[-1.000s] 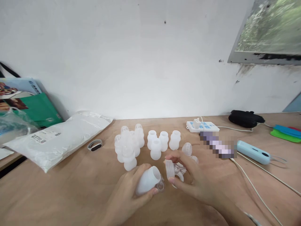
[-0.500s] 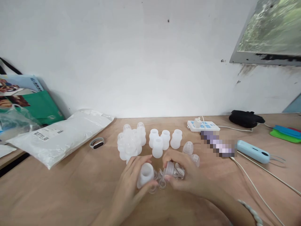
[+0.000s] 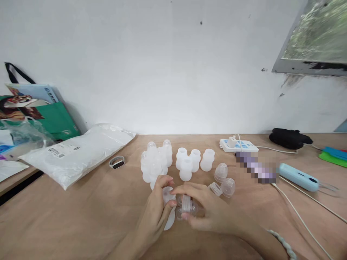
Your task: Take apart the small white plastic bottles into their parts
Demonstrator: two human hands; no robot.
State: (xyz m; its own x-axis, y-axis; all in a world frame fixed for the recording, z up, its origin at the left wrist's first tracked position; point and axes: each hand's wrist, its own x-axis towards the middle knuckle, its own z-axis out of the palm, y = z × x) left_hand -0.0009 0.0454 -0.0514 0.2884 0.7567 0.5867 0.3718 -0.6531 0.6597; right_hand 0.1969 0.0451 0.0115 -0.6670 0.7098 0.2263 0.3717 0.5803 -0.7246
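Note:
My left hand (image 3: 154,207) is wrapped round a frosted white baby bottle (image 3: 169,221), which leans with its open mouth up. My right hand (image 3: 207,209) pinches a clear screw ring with a teat (image 3: 186,203), turned sideways just right of that bottle's mouth. Its fingertips reach close to the bottle's rim; whether they touch it I cannot tell. Loose clear teats (image 3: 179,213) lie partly hidden beneath the right hand. Beyond the hands stand several open bottles (image 3: 185,169), and left of them several bottles with clear domed caps (image 3: 156,159).
Right of the hands lie two clear dome caps (image 3: 228,187) and a clear screw ring (image 3: 215,189). Farther right are a power strip (image 3: 238,145), a pixelated object (image 3: 257,168), a light-blue device (image 3: 298,176) and cables. A fitness band (image 3: 116,162) and white parcel (image 3: 78,153) lie left.
My right hand has moved left with the ring and teat, up to the bottle. The bottle in my left hand has tipped away from me. The view has shifted slightly left.

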